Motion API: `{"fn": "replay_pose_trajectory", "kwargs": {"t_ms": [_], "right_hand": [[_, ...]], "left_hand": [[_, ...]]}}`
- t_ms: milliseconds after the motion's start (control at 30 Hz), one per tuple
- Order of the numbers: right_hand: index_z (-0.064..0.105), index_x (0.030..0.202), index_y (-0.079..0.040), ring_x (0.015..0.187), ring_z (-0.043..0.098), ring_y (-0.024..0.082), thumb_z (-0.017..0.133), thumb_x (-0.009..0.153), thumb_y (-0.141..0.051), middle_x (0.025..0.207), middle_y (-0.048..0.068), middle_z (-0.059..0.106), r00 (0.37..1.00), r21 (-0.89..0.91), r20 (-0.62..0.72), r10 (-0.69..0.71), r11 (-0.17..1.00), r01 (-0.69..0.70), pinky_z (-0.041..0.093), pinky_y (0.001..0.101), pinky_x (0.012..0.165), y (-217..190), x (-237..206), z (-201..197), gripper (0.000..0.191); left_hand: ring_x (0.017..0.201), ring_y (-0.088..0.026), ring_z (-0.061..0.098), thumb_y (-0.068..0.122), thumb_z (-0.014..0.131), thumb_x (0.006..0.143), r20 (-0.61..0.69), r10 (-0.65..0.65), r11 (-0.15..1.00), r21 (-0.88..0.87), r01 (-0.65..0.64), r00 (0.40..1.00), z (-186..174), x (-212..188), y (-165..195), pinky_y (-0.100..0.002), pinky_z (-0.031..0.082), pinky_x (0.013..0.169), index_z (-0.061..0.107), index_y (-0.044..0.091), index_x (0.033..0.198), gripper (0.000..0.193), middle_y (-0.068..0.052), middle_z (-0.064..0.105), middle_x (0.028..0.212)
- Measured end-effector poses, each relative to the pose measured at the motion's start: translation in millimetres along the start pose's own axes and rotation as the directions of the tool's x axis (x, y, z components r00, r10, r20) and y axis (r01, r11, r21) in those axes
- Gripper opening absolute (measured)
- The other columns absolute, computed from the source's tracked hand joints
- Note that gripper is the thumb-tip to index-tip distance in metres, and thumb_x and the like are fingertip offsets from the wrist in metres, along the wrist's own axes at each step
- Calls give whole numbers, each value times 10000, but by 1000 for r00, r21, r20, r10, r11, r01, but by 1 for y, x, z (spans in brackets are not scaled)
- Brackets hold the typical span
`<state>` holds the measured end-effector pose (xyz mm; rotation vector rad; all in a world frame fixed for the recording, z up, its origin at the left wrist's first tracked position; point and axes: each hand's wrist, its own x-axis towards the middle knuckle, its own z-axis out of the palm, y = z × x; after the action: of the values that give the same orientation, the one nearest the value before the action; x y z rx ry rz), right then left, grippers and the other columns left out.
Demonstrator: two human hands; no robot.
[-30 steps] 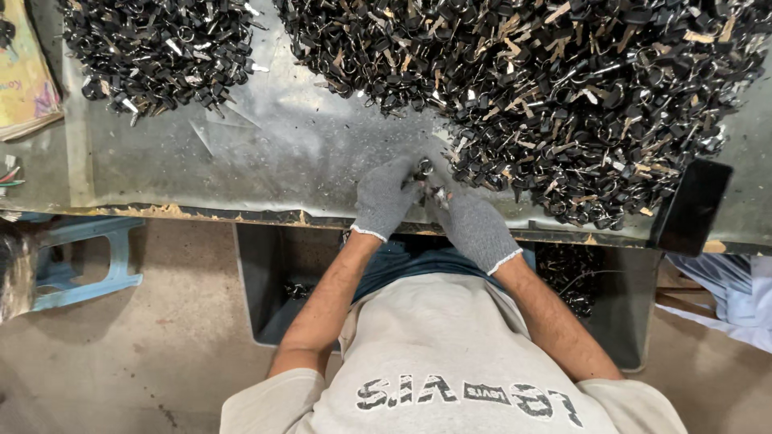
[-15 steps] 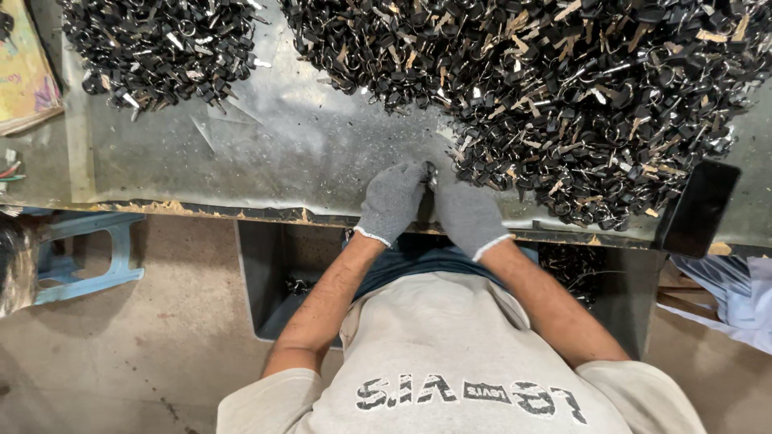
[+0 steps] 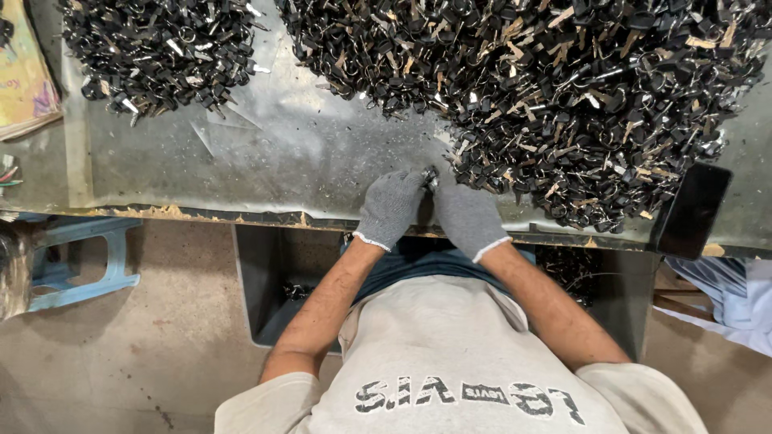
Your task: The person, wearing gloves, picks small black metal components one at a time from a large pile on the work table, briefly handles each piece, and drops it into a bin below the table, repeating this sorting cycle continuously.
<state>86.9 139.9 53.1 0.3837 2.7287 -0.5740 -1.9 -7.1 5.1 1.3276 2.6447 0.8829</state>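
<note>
A small dark metal piece point(image 3: 431, 175) is pinched between the fingertips of both gloved hands, left hand point(image 3: 391, 207) and right hand point(image 3: 468, 219), closed on it. The large heap point(image 3: 563, 96) lies just beyond the right hand on the counter point(image 3: 265, 153); its axis cannot be told.

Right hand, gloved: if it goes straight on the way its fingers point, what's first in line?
Likely the big pile of small black parts; the right hand already holds a small piece by the pile's near edge.

Both forearms reach forward and converge at the table edge point(image 3: 241, 215), bare from elbow to wrist. The gloved left hand point(image 3: 389, 207) and gloved right hand point(image 3: 469, 217) meet above that edge, fingertips pinched together, knuckles up
</note>
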Motion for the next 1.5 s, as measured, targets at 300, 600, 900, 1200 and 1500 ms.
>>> {"fn": "replay_pose_trajectory", "kwargs": {"t_ms": [300,600,900,1200,1500], "right_hand": [[686,1065,-52,819,725,399,570,944,-120,948,236,719,937,172,-69,-344,921,350,569,511,737,10,-23,4,182],[584,1090,40,735,731,394,548,1059,-226,813,259,717,991,174,13,132,976,-133,594,501,648,2,-19,-6,271],[567,1137,52,685,736,392,578,969,-184,758,223,714,985,-79,-165,-50,996,37,594,502,582,3,-1,16,290],[586,1115,43,682,717,385,566,1039,-249,839,219,716,988,36,-124,-88,995,93,570,505,574,9,-7,21,302],[581,1256,36,806,714,410,621,946,-249,864,249,717,992,50,-8,-129,990,130,571,514,757,21,-20,32,423]], "left_hand": [[1133,-369,632,43,694,784,-113,-62,995,-82,52,992,-32,5,7,-459,542,965,681,113,1215,437,-151,679,1228],[953,-315,708,173,709,871,285,-268,944,-115,310,920,-31,26,4,-461,546,858,691,204,1187,318,-91,727,954],[949,-362,692,141,709,818,43,-119,991,-52,121,992,-6,1,-2,-480,543,833,721,138,1081,263,-133,718,959],[840,-362,713,168,694,873,196,-126,990,-42,137,972,-41,11,2,-480,552,753,753,157,1117,252,-133,743,926],[950,-309,719,155,738,846,167,226,972,31,-234,960,-35,68,30,-452,560,804,700,112,1120,279,-105,738,1042]]}}
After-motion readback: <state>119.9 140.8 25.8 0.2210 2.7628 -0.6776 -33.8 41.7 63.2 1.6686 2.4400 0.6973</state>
